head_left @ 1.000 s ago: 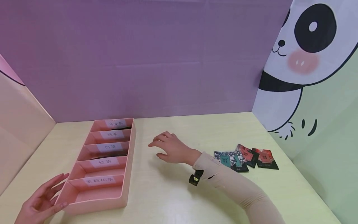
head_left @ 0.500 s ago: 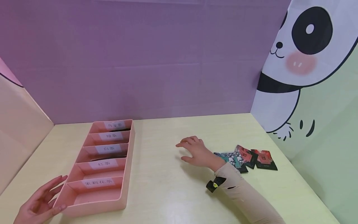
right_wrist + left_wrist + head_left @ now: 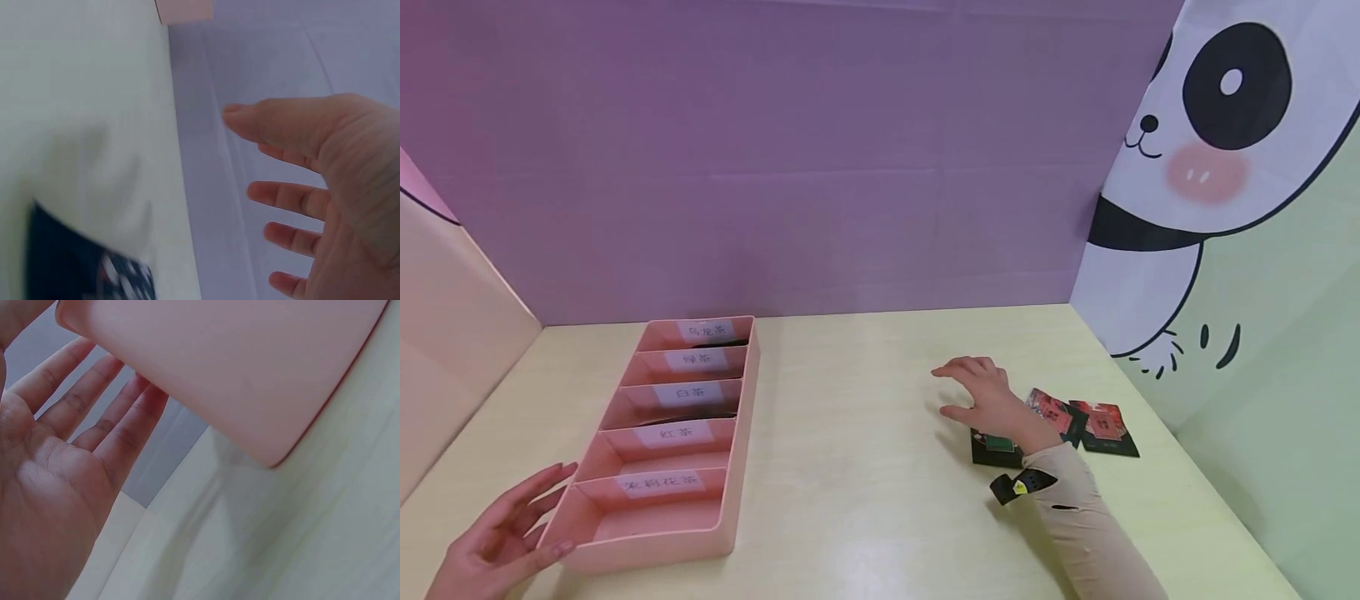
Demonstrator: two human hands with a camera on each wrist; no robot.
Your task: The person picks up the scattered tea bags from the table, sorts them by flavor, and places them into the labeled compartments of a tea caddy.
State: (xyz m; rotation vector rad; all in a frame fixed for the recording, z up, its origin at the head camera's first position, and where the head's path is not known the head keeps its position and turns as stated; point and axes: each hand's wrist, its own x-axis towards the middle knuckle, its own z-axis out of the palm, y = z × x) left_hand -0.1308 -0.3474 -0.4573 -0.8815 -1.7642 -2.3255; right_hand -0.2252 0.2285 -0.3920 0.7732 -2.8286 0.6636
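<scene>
My left hand [image 3: 501,533] rests at the near left corner of a long pink divided box [image 3: 655,546]. In the left wrist view its straight fingers [image 3: 115,419] touch the box's wall. White labels with Chinese tea names stand on the dividers, and dark packets [image 3: 696,415] show in some compartments. My right hand [image 3: 992,400] is spread and holds nothing, above several flat tea packets on the table. A dark packet with a green label [image 3: 997,448] lies under it, partly hidden by the hand. Two red-and-black packets [image 3: 1105,427] lie to its right.
The pale wooden table [image 3: 850,500] meets a purple back wall [image 3: 850,167]. A panda picture [image 3: 1232,83] covers the right wall, and a cream wall [image 3: 452,333] stands at left.
My right hand has moved right across the table, from beside the box to over the packets, with its fingers spread. The left hand has stayed at the box.
</scene>
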